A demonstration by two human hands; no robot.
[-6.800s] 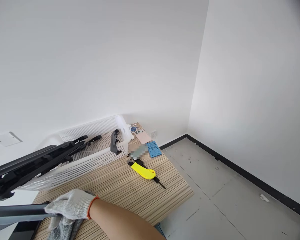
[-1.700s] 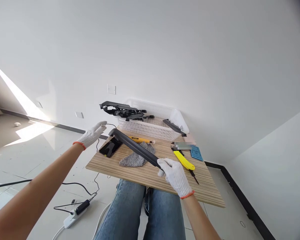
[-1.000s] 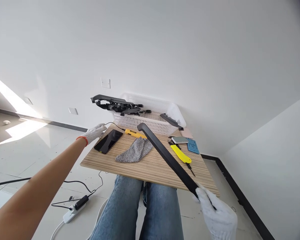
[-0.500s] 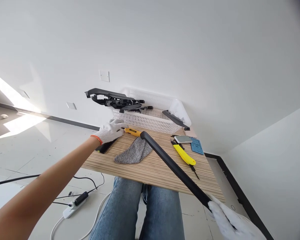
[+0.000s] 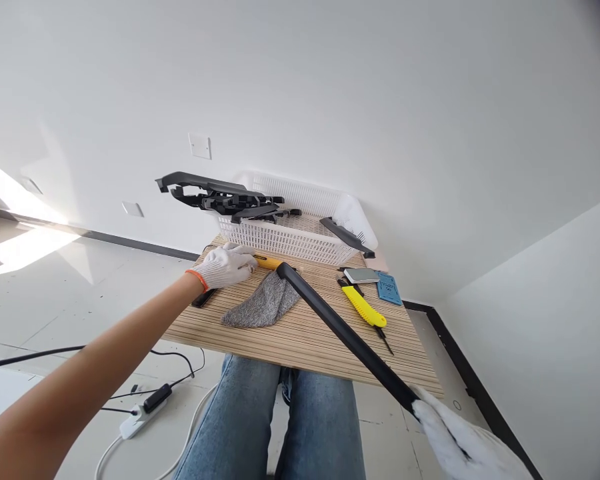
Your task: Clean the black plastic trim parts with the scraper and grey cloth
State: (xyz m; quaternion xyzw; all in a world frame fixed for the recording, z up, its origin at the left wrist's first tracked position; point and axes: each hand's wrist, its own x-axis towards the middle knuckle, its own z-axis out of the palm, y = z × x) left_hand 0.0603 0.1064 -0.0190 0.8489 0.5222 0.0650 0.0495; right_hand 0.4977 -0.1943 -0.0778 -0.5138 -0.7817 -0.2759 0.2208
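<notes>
White walls (image 5: 380,87), sunlit pale floor (image 5: 55,287), black skirting (image 5: 475,387).

Left hand (image 5: 224,266): white knitted cotton glove, matt, ribbed cuff with an orange edge.
Under its fingertips: yellow tool (image 5: 267,262), smooth plastic with a slight sheen.
Right hand (image 5: 463,445): same white knit glove.
In its grip: long black bar (image 5: 343,333), smooth plastic, satin finish.
Between the hands: grey cloth (image 5: 264,303), soft, fuzzy, matt.
Beneath both: tabletop (image 5: 305,340), pale striped wood-grain laminate, matt.
Beyond the left hand: white basket (image 5: 300,241), perforated plastic, faintly glossy, with matt black plastic parts (image 5: 220,197).
Beyond the bar: yellow cutter (image 5: 363,306), glossy plastic.
</notes>
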